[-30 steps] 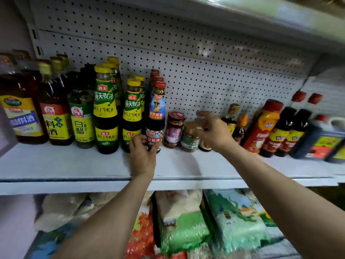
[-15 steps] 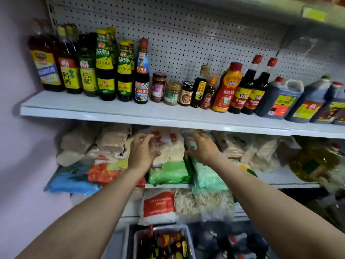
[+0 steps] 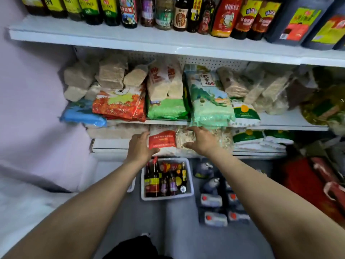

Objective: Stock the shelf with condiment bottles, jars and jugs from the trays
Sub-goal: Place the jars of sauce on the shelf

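A white tray (image 3: 190, 184) on the grey floor holds several dark sauce bottles (image 3: 154, 181) and small jars. Above it my left hand (image 3: 140, 146) and my right hand (image 3: 202, 140) hang in the air with fingers relaxed, holding nothing, in front of the lowest shelf. Several dark jugs (image 3: 212, 200) with red caps lie on the floor to the right of the tray. The white top shelf (image 3: 93, 37) carries a row of condiment bottles, jars (image 3: 164, 14) and jugs (image 3: 295, 25).
The middle shelf is packed with bags of rice and noodles (image 3: 209, 98). More bags, one with a red label (image 3: 162, 141), lie on the lowest shelf behind my hands. Red packages (image 3: 313, 184) lie at the right. A pale wall (image 3: 28, 109) closes the left side.
My view has tilted down from the top shelf to the floor. Both hands have dropped from the jars on the top shelf to just above the tray, holding nothing.
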The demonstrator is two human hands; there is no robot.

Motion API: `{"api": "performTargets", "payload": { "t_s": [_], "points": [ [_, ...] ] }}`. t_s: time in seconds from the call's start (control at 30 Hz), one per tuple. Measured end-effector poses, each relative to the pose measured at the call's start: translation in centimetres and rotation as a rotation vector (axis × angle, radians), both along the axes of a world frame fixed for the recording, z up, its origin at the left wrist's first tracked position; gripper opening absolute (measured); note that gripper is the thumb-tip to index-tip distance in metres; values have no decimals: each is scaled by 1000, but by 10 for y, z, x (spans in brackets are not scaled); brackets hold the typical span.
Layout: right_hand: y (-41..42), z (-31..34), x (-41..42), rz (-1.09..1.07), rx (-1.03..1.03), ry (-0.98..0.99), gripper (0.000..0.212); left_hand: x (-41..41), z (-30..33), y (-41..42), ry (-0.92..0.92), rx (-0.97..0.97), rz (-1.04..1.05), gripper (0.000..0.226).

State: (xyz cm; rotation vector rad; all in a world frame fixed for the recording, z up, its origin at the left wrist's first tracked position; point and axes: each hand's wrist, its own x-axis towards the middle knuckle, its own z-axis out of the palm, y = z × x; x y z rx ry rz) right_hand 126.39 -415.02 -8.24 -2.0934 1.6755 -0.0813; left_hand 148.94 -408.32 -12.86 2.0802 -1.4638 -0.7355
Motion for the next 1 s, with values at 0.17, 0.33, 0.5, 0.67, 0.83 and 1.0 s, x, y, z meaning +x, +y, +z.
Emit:
{"api": "performTargets", "payload": {
  "t_s": [0.17, 0.33, 0.5, 0.67, 0.83, 1.0],
  "points": [
    [4, -40, -18, -74, 142, 35, 72, -14, -28, -4, 44, 93, -16, 72],
    [-5, -93, -36, -161, 246, -9, 68, -36, -76, -18, 134, 195, -1, 71],
    [-16, -156, -55, -219, 388, -52, 70, -57, -135, -24, 123, 308, 35, 73],
    [-36, -225, -74, -176, 485, -57, 63, -78, -204, -27, 141, 406, 158, 75],
    [-53, -314, -80, -147, 549, -33, 53, -93, -289, -26, 185, 443, 271, 71],
    [-53, -411, -71, -172, 612, -45, 59, -90, -373, -21, 176, 507, 282, 68]
  ]
}}
